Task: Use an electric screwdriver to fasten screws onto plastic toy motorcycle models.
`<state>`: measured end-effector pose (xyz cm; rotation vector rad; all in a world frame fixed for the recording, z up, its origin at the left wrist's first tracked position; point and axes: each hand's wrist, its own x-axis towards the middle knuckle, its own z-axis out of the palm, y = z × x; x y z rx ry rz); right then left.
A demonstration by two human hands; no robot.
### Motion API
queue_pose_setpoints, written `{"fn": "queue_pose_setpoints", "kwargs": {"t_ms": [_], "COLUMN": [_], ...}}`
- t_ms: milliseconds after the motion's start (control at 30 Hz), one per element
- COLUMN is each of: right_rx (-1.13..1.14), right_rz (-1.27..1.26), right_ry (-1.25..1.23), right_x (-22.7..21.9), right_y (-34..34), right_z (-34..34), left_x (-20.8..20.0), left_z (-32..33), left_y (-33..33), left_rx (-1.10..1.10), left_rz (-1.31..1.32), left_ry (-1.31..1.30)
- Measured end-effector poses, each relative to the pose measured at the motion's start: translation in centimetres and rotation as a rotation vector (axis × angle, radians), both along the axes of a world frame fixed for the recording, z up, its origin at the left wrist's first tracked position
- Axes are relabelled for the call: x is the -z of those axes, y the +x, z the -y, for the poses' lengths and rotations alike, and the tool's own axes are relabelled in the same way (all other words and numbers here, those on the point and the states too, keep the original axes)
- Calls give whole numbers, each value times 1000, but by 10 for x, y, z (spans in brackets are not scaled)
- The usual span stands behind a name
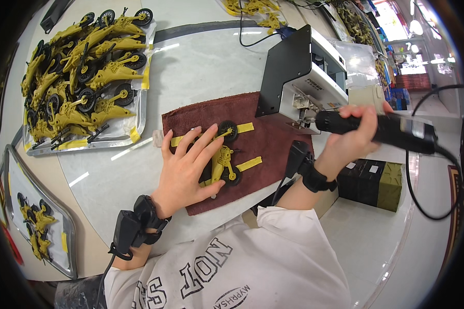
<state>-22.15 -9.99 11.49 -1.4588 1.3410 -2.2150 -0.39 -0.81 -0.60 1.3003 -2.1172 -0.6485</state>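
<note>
My left hand (183, 172) lies with spread fingers over a yellow toy motorcycle (221, 160) with black wheels, and covers part of it. The toy rests on a maroon cloth (206, 112), near strips of yellow tape. In my right hand (351, 135) is a black electric screwdriver (404, 135), held level with its tip pointing left. That tip is at the metal outlet on the front of a black-and-white screw feeder (296, 85). Whether a screw sits on the tip is too small to tell.
At the far left a metal tray (87, 148) holds many yellow toy motorcycles. A smaller tray (69, 257) with several more stands at the near left. A pale container (363, 95) is beside the feeder. The screwdriver's black cable (423, 210) loops at the right.
</note>
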Motion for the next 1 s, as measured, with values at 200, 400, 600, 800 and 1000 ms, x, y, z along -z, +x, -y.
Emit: {"fn": "queue_pose_setpoints", "kwargs": {"t_ms": [200,400,600,800,1000], "right_rx": [-201,-709,-673,-740,-743], "right_rz": [60,145,-5,116,187], "right_ry": [79,-14,35,119,208], "right_x": [3,29,37,56,56], "right_y": [4,51,73,72,77], "right_z": [-19,-83,-72,-64,-61], "left_x": [-1,0,2,4,6], "left_z": [-3,-2,-4,-4,-4], "left_y": [6,2,5,4,4], "left_rx": [-13,19,-13,-1,-2], "left_rz": [-3,-2,48,22,22], "left_ry": [9,9,-37,-9,13]}}
